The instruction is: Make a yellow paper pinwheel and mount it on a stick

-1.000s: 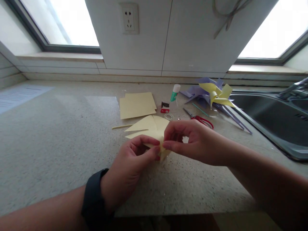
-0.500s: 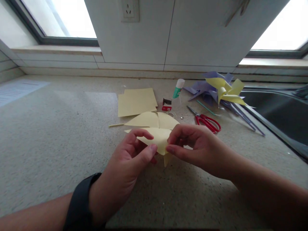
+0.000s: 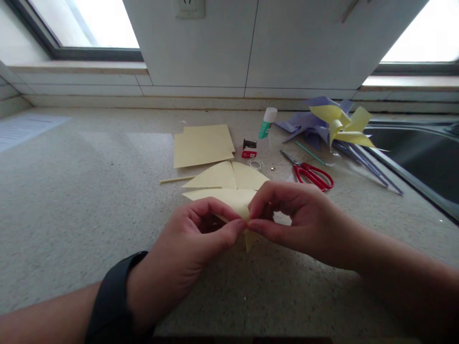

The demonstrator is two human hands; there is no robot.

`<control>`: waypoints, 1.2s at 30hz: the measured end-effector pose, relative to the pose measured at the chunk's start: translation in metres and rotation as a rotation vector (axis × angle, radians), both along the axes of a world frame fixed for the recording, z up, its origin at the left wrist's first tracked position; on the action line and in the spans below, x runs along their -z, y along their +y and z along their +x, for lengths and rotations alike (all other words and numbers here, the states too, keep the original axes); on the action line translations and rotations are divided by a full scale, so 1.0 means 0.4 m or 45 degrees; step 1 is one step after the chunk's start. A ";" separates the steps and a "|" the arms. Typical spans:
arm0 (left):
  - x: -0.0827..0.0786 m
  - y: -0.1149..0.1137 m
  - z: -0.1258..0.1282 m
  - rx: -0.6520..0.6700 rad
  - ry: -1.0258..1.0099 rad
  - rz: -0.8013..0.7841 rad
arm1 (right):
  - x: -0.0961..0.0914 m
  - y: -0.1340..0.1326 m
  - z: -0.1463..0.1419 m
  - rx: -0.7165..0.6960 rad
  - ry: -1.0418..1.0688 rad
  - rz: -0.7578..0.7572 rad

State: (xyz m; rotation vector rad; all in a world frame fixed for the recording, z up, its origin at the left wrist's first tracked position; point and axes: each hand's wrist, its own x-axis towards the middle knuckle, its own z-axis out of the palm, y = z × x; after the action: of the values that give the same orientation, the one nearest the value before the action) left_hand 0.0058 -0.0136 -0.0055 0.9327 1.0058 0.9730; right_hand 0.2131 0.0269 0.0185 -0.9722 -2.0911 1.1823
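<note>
The speckled countertop (image 3: 89,200) spreads under everything, with the dark sink (image 3: 423,160) set into it at the far right. My left hand (image 3: 201,234) and right hand (image 3: 304,220) meet near the middle, thumb and forefinger of each pinched on the near part of the cut yellow paper (image 3: 215,177), which lies under and just beyond my fingertips. Far right, a purple pinwheel (image 3: 300,126) sits partly behind a yellow pinwheel (image 3: 337,128). Beyond my paper, slightly left, are overlapping yellow sheets (image 3: 204,145). Red-handled scissors (image 3: 300,169) lie beyond my right hand; farther off lean smaller things, a glue stick (image 3: 267,125) and a red box (image 3: 249,154).
</note>
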 end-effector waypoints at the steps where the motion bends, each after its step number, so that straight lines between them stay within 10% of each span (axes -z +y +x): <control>1: 0.002 -0.001 0.000 -0.013 0.001 -0.007 | 0.000 0.000 0.000 -0.004 0.002 -0.006; 36: -0.004 -0.003 0.006 -0.052 0.025 0.003 | 0.008 -0.006 -0.005 0.003 0.096 0.011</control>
State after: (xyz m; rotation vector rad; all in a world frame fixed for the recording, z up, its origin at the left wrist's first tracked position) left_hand 0.0081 -0.0150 -0.0038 0.9284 1.0438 1.0008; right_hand 0.2111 0.0245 0.0154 -0.9121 -2.0333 1.1897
